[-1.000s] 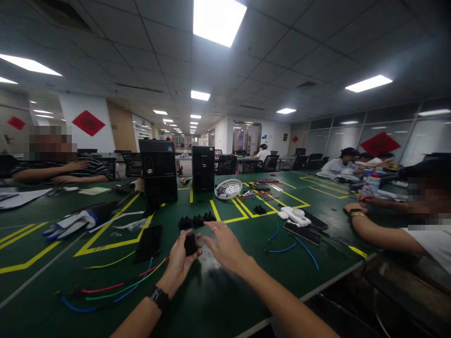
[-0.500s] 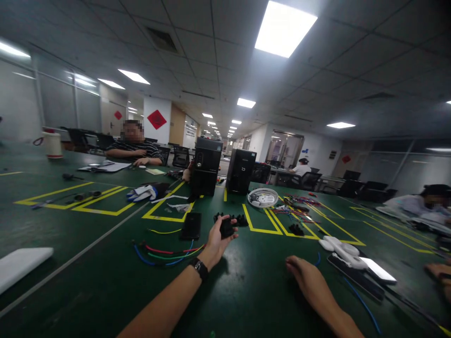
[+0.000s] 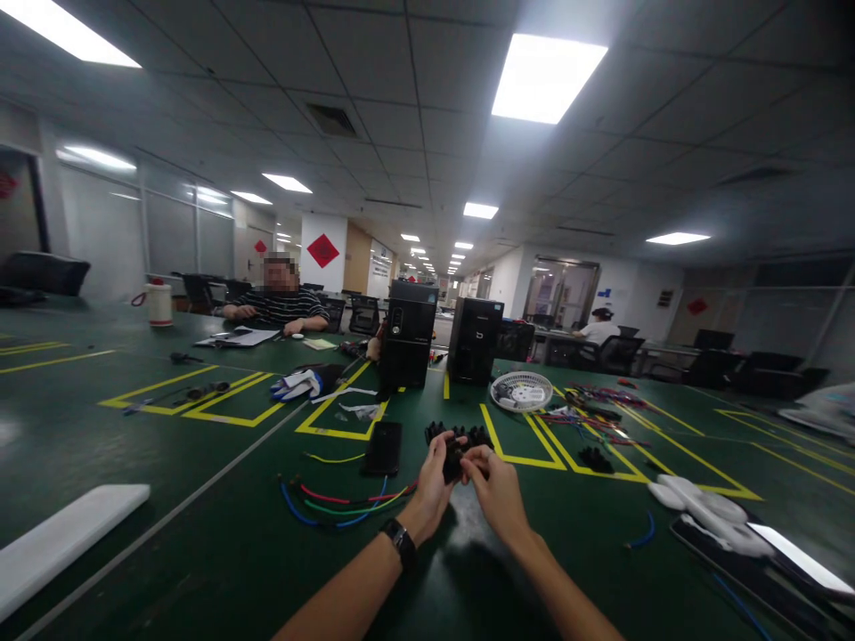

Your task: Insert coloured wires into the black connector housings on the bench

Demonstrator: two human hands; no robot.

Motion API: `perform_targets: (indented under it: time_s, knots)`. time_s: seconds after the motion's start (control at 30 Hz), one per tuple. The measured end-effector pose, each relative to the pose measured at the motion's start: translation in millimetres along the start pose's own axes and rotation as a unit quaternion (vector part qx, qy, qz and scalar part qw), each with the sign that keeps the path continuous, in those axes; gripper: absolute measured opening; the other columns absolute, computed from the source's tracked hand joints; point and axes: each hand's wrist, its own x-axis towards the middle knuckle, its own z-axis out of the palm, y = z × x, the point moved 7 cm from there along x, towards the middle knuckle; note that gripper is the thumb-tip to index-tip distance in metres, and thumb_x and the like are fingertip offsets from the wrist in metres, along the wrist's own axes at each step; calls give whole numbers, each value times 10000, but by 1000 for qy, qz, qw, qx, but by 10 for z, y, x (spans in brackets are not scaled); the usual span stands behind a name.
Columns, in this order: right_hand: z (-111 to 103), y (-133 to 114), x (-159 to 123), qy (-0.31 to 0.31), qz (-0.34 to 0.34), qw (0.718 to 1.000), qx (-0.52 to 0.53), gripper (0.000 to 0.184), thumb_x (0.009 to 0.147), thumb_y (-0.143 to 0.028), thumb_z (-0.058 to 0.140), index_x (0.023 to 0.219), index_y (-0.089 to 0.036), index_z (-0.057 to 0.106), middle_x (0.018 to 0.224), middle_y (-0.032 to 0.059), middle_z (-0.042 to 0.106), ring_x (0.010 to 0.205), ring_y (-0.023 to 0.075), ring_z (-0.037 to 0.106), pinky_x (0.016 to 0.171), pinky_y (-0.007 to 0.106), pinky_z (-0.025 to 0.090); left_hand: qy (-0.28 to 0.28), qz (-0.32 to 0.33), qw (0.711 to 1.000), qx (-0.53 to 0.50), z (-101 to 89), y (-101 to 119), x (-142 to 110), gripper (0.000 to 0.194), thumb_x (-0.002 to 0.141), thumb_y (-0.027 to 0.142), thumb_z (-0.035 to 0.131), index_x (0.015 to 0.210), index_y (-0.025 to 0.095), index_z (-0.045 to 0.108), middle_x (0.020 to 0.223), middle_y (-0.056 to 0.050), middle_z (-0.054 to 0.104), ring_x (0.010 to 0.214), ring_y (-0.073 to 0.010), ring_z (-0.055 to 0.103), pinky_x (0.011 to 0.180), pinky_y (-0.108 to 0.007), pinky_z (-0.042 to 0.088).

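Note:
My left hand (image 3: 427,494), with a dark watch on the wrist, is closed around a small black block (image 3: 454,458) above the table. My right hand (image 3: 498,490) meets it from the right, thumb and fingers pinched at the block's side. Whatever lies in that pinch is hidden. Just beyond my hands stands a row of black toothed parts (image 3: 477,434). Left of them lies a black phone-like slab (image 3: 382,448). Red, green and blue wires (image 3: 340,509) reach towards my left hand, and a short blue wire (image 3: 642,534) rests off to the right.
Two black tower cases (image 3: 409,334) stand at the back. A white round basket-like cover (image 3: 521,392) and tangled wires (image 3: 594,409) lie right of them. White gadgets (image 3: 701,507) are at right, a white slab (image 3: 73,539) at left. A person in stripes (image 3: 273,307) sits across.
My right hand went out to the right near the blue wires and came back to the block. Only one short blue wire now shows there instead of two. The view swung left.

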Motion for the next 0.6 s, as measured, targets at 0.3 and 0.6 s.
perform_targets:
  time_s: [0.3, 0.6]
  knots:
    - [-43, 50, -74, 18, 17, 1000, -7, 212, 889, -367, 502, 921, -182, 600, 603, -2, 634, 583, 178, 641, 584, 267, 482, -2, -5, 999, 33, -15, -37, -33, 393, 831, 486, 556, 1110, 214, 513, 1097, -106, 625, 897, -185, 626, 746, -307, 482]
    - [23, 13, -92, -11, -11, 997, -81, 218, 911, -336, 454, 865, -194, 612, 669, 35, 656, 626, 199, 636, 612, 284, 456, -3, 32, 992, 126, -17, 22, -103, 387, 835, 469, 550, 1119, 206, 533, 1197, -122, 578, 987, -194, 586, 807, -310, 462]
